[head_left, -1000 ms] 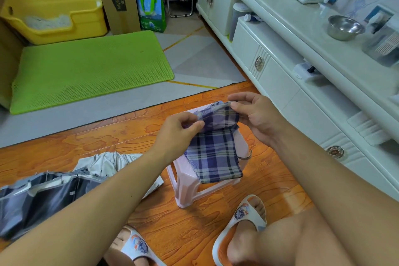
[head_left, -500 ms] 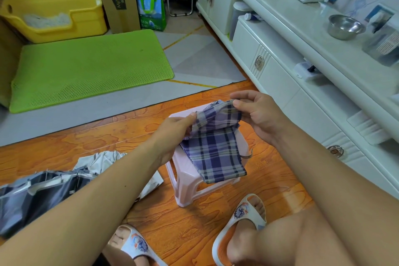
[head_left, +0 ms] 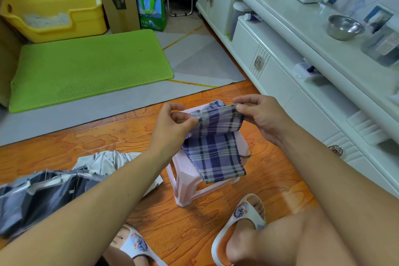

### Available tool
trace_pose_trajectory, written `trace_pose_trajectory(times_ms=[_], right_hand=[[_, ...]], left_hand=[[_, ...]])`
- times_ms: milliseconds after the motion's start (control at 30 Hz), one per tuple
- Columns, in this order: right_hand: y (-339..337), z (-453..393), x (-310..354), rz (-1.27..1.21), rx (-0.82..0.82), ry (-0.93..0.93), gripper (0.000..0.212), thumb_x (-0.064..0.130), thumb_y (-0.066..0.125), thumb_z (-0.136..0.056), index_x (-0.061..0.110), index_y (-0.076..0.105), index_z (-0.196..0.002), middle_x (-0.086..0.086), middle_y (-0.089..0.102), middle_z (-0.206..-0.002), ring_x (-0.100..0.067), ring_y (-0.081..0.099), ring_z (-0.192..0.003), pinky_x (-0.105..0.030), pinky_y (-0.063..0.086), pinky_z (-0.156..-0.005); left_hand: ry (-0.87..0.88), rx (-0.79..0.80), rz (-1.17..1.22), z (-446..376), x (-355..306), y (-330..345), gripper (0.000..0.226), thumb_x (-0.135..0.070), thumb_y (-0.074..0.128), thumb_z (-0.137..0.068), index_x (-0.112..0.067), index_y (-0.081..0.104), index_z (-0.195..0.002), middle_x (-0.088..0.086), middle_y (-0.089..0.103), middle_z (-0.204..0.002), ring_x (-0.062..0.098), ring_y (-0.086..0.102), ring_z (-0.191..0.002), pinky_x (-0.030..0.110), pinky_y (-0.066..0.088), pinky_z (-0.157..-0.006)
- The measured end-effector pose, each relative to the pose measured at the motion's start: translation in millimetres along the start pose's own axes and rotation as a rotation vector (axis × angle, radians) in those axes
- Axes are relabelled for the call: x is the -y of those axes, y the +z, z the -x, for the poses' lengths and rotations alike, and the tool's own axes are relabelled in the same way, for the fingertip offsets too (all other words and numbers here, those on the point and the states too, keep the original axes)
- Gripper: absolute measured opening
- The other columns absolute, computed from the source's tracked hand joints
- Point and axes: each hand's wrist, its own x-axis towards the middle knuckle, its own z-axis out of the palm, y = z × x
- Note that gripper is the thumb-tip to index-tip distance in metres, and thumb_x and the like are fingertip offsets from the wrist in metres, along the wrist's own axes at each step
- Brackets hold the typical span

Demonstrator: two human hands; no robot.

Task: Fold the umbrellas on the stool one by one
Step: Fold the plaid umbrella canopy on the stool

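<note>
Purple-and-white plaid fabric, apparently the canopy or sleeve of a folding umbrella (head_left: 213, 149), is seen draped over a small pale pink plastic stool (head_left: 185, 181) at the centre of the head view, its lower end hanging past the seat's near edge. Its upper edge is held taut between two hands: the left hand (head_left: 172, 123), at nine o'clock of the cloth, is pinched on one corner with thumb and fingers, while the right hand (head_left: 259, 116), at two o'clock, is pinched on the opposite corner. The edge is judged to be held stretched so that the cloth can be flattened or opened squarely before folding; whether a frame lies inside cannot be told. A second umbrella of grey and silver fabric (head_left: 54, 188) is left loose on the orange wooden floor (head_left: 108, 142) at eight o'clock of the stool, apparently awaiting its turn. White patterned slippers (head_left: 244, 218) are planted at six o'clock. A lime green mesh mat (head_left: 86, 67) is spread at eleven o'clock, with a white cabinet (head_left: 280, 75) along two o'clock.
</note>
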Motion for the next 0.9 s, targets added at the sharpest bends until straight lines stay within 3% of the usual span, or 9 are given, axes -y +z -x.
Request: trace_pose_trajectory(times_ms=[100, 233, 433, 500, 567, 633, 700, 767, 900], right_hand=[[-1, 0, -1, 0.016, 0.027, -0.017, 0.023, -0.002, 0.069, -0.091, 0.016, 0.076, -0.103, -0.013, 0.072, -0.112, -0.023, 0.070, -0.104, -0.028, 0.058, -0.083], [-2, 0, -2, 0.083, 0.012, -0.059, 0.026, -0.003, 0.072, -0.088, 0.019, 0.076, -0.102, -0.012, 0.072, -0.109, -0.026, 0.068, -0.108, -0.034, 0.059, -0.087], [-4, -1, -5, 0.167, -0.036, -0.059, 0.024, 0.000, 0.074, -0.087, 0.021, 0.076, -0.097, -0.009, 0.071, -0.105, -0.025, 0.068, -0.105, -0.032, 0.059, -0.083], [-3, 0, -4, 0.165, -0.040, -0.050, 0.023, -0.001, 0.073, -0.087, 0.020, 0.076, -0.096, -0.009, 0.071, -0.102, -0.027, 0.068, -0.104, -0.030, 0.059, -0.080], [-2, 0, -3, 0.209, -0.052, -0.050, 0.021, 0.001, 0.074, -0.087, 0.020, 0.075, -0.095, -0.007, 0.070, -0.101, -0.028, 0.067, -0.105, -0.032, 0.058, -0.082], [-2, 2, -1, 0.527, -0.069, -0.150, 0.024, 0.016, 0.080, -0.083, 0.026, 0.071, -0.103, -0.003, 0.062, -0.114, -0.024, 0.059, -0.114, -0.033, 0.050, -0.095], [5, 7, 3, 0.915, 0.016, -0.376, 0.057, 0.038, 0.084, -0.075, 0.032, 0.063, -0.127, 0.001, 0.049, -0.134, -0.018, 0.041, -0.127, -0.034, 0.035, -0.109], [17, 10, -1, 1.159, 0.148, -0.554, 0.074, 0.051, 0.081, -0.073, 0.031, 0.054, -0.139, 0.004, 0.049, -0.139, -0.019, 0.039, -0.131, -0.039, 0.031, -0.113], [26, 13, -15, 1.260, 0.267, -0.568, 0.020, 0.029, 0.070, -0.090, 0.023, 0.067, -0.108, 0.006, 0.062, -0.104, -0.020, 0.055, -0.103, -0.036, 0.046, -0.089]], left_hand=[[0.063, 0.103, -0.100, -4, -2, -1, 0.040, -0.007, 0.079, -0.086, -0.019, 0.062, -0.121, 0.001, 0.062, -0.081, 0.010, 0.059, -0.067, 0.019, 0.047, -0.056], [0.154, 0.079, -0.316, -8, -2, -4, 0.016, -0.011, 0.078, -0.088, -0.020, 0.073, -0.100, -0.003, 0.059, -0.075, 0.009, 0.055, -0.065, 0.016, 0.045, -0.056], [0.124, 0.034, -0.234, -6, 2, -3, 0.013, -0.009, 0.078, -0.087, -0.019, 0.072, -0.082, -0.003, 0.061, -0.069, 0.011, 0.057, -0.064, 0.026, 0.048, -0.053], [0.162, 0.027, -0.256, -7, 4, -3, 0.015, -0.014, 0.077, -0.088, -0.024, 0.071, -0.079, 0.000, 0.065, -0.078, 0.015, 0.060, -0.071, 0.032, 0.051, -0.060], [0.222, 0.033, -0.328, -9, 5, -4, 0.014, -0.018, 0.075, -0.089, -0.028, 0.069, -0.080, -0.005, 0.070, -0.095, 0.017, 0.064, -0.091, 0.037, 0.053, -0.079], [0.313, 0.058, -0.429, -9, 5, -4, 0.014, -0.016, 0.071, -0.092, -0.028, 0.067, -0.085, -0.012, 0.072, -0.101, 0.009, 0.063, -0.102, 0.023, 0.046, -0.093], [0.391, 0.073, -0.514, -8, 4, -2, 0.010, -0.014, 0.070, -0.093, -0.023, 0.068, -0.089, -0.013, 0.072, -0.097, -0.001, 0.061, -0.096, 0.009, 0.041, -0.086], [0.441, 0.091, -0.559, -5, 6, -1, 0.009, -0.013, 0.071, -0.092, -0.020, 0.069, -0.089, -0.015, 0.070, -0.092, -0.003, 0.060, -0.093, 0.006, 0.039, -0.080], [0.471, 0.156, -0.618, 1, 13, -3, 0.010, -0.013, 0.072, -0.092, -0.022, 0.069, -0.088, -0.013, 0.069, -0.090, 0.008, 0.062, -0.090, 0.022, 0.047, -0.080]])
